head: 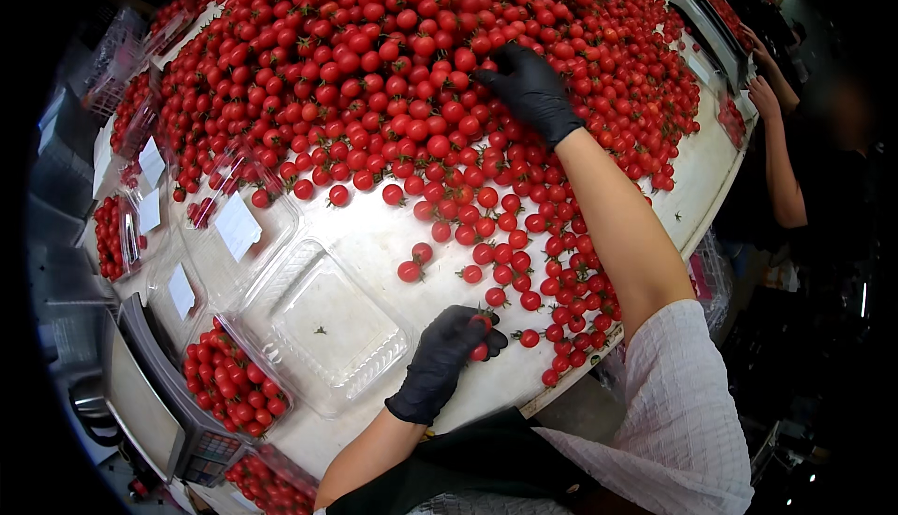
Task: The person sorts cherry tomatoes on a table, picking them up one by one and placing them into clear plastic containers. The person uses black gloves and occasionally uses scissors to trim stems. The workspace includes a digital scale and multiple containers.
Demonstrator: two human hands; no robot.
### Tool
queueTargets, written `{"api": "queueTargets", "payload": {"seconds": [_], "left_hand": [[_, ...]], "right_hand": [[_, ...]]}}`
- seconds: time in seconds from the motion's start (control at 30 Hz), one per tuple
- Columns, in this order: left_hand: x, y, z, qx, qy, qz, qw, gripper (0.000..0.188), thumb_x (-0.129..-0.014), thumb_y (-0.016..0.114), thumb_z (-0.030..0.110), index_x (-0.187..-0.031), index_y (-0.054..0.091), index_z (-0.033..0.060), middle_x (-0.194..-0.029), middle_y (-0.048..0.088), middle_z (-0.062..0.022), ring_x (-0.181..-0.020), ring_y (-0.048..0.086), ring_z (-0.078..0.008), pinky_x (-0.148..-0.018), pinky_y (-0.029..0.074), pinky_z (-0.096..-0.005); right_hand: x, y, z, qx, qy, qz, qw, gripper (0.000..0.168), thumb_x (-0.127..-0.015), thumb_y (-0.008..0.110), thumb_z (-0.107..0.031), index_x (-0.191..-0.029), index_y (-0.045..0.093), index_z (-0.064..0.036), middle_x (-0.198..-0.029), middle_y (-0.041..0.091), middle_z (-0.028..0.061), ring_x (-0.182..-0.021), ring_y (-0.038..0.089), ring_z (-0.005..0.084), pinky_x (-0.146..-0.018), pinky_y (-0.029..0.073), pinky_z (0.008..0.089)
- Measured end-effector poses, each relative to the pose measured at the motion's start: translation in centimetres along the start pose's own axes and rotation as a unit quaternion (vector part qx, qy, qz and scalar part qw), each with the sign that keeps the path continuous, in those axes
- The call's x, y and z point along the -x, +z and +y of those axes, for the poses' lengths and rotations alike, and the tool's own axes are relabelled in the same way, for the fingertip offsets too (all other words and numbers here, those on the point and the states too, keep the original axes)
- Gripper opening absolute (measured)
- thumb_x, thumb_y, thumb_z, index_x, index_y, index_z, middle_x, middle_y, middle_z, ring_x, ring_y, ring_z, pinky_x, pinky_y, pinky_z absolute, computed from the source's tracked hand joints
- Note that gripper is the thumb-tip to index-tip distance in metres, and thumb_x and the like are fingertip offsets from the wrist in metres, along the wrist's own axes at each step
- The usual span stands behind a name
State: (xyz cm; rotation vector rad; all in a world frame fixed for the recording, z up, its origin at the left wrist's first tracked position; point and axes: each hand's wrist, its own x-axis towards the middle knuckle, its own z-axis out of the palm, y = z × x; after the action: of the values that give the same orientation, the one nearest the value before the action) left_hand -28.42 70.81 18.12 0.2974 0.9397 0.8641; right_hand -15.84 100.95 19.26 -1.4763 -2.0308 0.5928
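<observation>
Cherry tomatoes [393, 87] with green stems lie in a large heap on the white table [365, 234]. My right hand [533, 90], in a black glove, reaches onto the heap; its fingertips are among the tomatoes, and whether they grip one is hidden. My left hand [456, 350], also black-gloved, is low over the table near its front edge. Its fingers curl around a couple of cherry tomatoes [479, 351]. Left of it lies an opened clear plastic clamshell container [337, 318], with a small green stem showing at its base.
A clamshell filled with tomatoes [231, 382] stands beside a weighing scale [147, 403] at the left. White paper slips [237, 226] rest on other clear containers. Loose tomatoes [501, 255] spread toward the front edge. At the right, another person's hands [763, 97] are near a second scale [712, 34].
</observation>
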Motion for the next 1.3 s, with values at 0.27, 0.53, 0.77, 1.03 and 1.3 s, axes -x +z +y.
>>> {"api": "queueTargets", "payload": {"seconds": [0.27,0.53,0.77,1.03,1.3], "left_hand": [[0.1,0.9,1.0,0.012,-0.007,-0.056,0.998,0.04,-0.091,0.045,0.032,-0.12,0.046,0.0042,-0.107,0.058,-0.0123,-0.091,0.057,-0.0194,-0.074,0.045,-0.0296],[-0.9,0.4,0.4,0.115,-0.028,-0.056,0.991,0.046,-0.089,0.044,0.045,-0.11,0.053,0.0049,-0.111,0.055,-0.013,-0.092,0.055,-0.022,-0.068,0.046,-0.0298],[0.4,0.9,0.8,0.149,-0.031,-0.084,0.985,0.036,-0.091,0.042,0.035,-0.101,0.053,0.0024,-0.115,0.053,-0.0174,-0.09,0.057,-0.0238,-0.066,0.046,-0.0281],[-0.1,-0.2,0.7,0.099,-0.002,-0.114,0.989,0.044,-0.091,0.042,0.037,-0.117,0.046,0.0029,-0.119,0.051,-0.0158,-0.089,0.057,-0.0217,-0.067,0.048,-0.0287],[-0.3,0.9,1.6,0.157,0.058,-0.133,0.977,0.051,-0.086,0.051,0.038,-0.125,0.04,0.0068,-0.112,0.053,-0.0139,-0.094,0.056,-0.0232,-0.073,0.05,-0.0351]], "right_hand": [[5.4,-3.2,-1.1,-0.352,0.103,-0.147,0.919,0.017,-0.076,0.06,-0.005,-0.093,0.057,-0.002,-0.081,0.056,0.0022,-0.073,0.052,0.0081,-0.064,0.044,0.0229],[10.0,-5.6,-5.7,-0.096,-0.05,-0.306,0.946,0.03,-0.08,0.064,-0.023,-0.102,0.061,-0.005,-0.092,0.06,0.0095,-0.083,0.06,0.0197,-0.074,0.047,0.03],[0.7,-0.5,0.4,0.137,-0.058,-0.044,0.988,0.028,-0.075,0.059,-0.015,-0.102,0.059,-0.008,-0.104,0.056,0.0136,-0.091,0.058,0.029,-0.075,0.048,0.0373],[4.0,-3.1,-1.9,0.092,-0.037,-0.114,0.989,0.027,-0.074,0.068,-0.023,-0.094,0.06,-0.006,-0.094,0.057,0.0118,-0.085,0.059,0.0256,-0.073,0.048,0.0361],[7.8,-3.8,-6.0,-0.014,-0.121,-0.258,0.958,0.028,-0.075,0.067,-0.017,-0.102,0.061,-0.01,-0.088,0.059,0.008,-0.083,0.059,0.0201,-0.072,0.047,0.0306]]}}
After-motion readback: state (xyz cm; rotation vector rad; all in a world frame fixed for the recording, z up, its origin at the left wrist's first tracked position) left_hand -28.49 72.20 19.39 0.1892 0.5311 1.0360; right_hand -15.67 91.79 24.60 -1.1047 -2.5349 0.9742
